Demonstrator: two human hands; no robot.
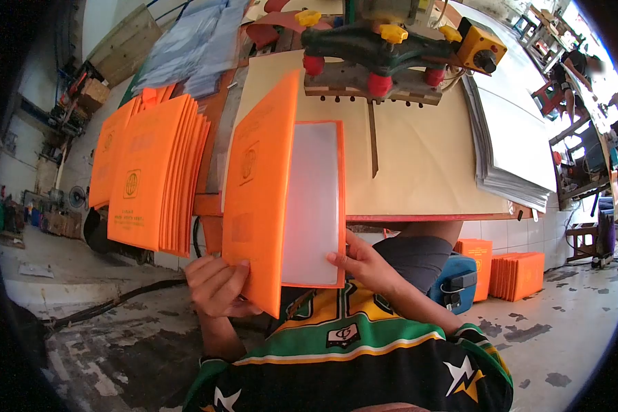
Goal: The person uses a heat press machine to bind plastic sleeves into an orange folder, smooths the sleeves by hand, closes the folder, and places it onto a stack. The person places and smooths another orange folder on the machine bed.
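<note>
An orange folder [262,199] with a printed emblem stands partly opened in front of me, its cover swung up to the left. Inside, a whitish translucent sheet [314,199] lies against the right-hand side. My left hand [218,283] grips the lower left corner of the cover, thumb on the outer face. At the lower right edge, my right hand [364,262] pinches the folder, thumb on the inside and fingers behind. To the left, a stack of similar orange folders [147,178] hangs over the table edge.
A dark green machine [384,51] with yellow knobs stands on the tan-covered table [419,165]. White sheets [511,130] are stacked at right, clear plastic sheets [196,41] at back left. More orange folders [518,276] and a blue case [453,285] are on the floor. Another person [577,75] sits far right.
</note>
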